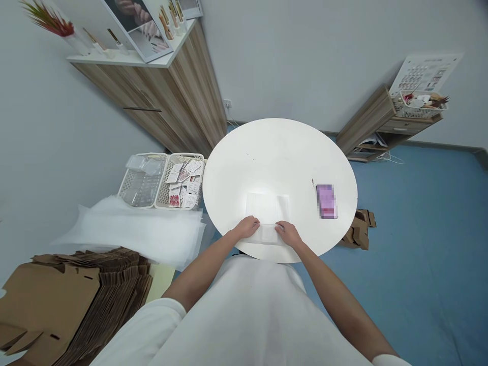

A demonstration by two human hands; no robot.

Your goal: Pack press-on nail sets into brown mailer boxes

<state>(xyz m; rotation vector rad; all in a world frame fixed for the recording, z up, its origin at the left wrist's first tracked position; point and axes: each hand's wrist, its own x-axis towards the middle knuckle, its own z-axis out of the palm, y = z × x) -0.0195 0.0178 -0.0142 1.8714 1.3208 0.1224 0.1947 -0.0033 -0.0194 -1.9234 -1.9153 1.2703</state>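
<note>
Nearest my camera, the left hand [247, 227] and right hand [288, 233] seem to have a pinching grip on the translucent sheet [263, 205], partly folded near the close edge of the counter [274, 142]. I judge the step a fold; the next move calls for keeping both sides even. Beyond, rightward, I see a blurred purple item [327, 201]; farther, a cabinet [198, 91].

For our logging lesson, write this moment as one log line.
left hand: touching translucent sheet; right hand: touching same sheet; sheet: on white tabletop; person's left: flattened cardboard boxes
</note>
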